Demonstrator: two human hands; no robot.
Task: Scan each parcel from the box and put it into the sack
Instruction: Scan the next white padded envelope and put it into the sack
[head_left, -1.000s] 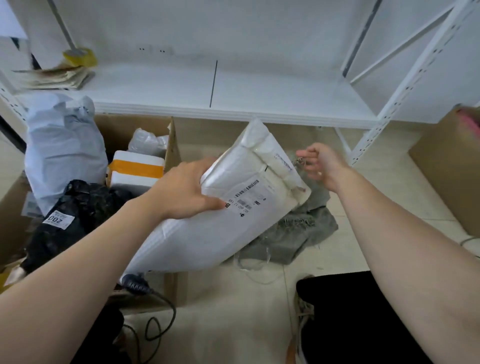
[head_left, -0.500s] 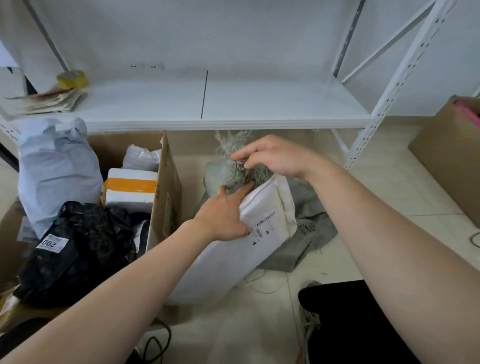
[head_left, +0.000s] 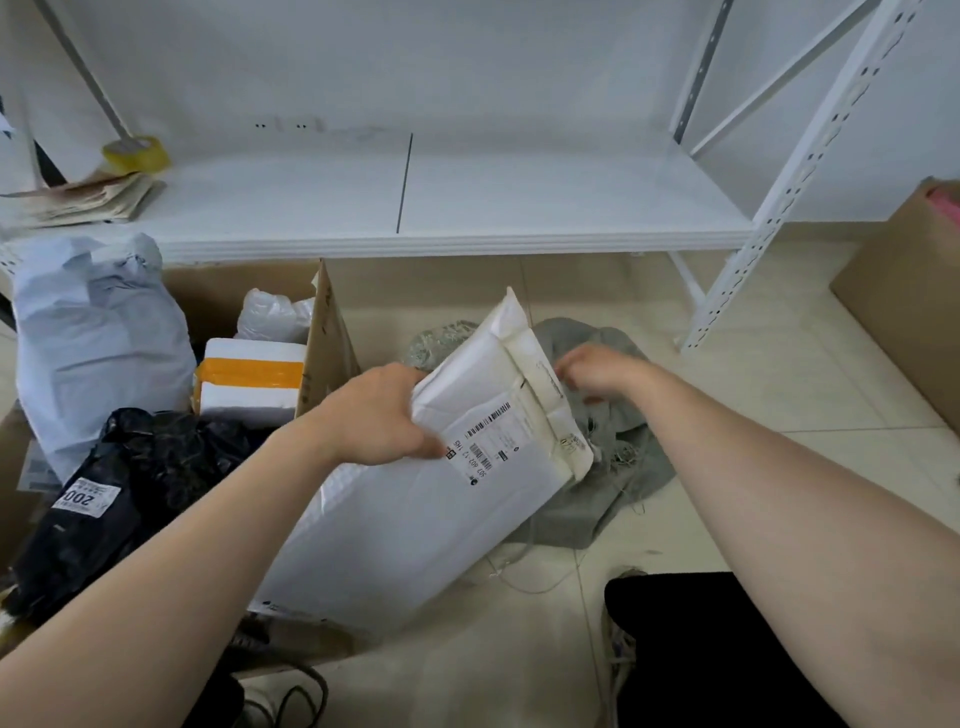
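My left hand (head_left: 382, 415) grips a white padded parcel (head_left: 415, 519) by its left edge, next to the barcode label (head_left: 488, 441). The parcel is tilted, its top end over the grey sack (head_left: 618, 457) that lies crumpled on the floor. My right hand (head_left: 597, 371) is just behind the parcel's top edge, its curled fingers pinching the sack's fabric. The open cardboard box (head_left: 324, 332) stands at the left. It holds a black bag parcel (head_left: 145, 478), a pale blue bag (head_left: 98, 343) and a white-and-orange foam box (head_left: 249, 379).
A white metal shelf (head_left: 415, 197) runs across the back, with a tape roll (head_left: 137, 153) and papers (head_left: 88, 200) at its left. Another cardboard box (head_left: 904, 296) stands at the right. A black cable (head_left: 296, 696) lies on the floor near my shoe (head_left: 618, 649).
My left hand drew the parcel back up from the sack's mouth, so its label shows again. My right hand dropped lower and to the right, and the sack's raised frayed edge sank with it.
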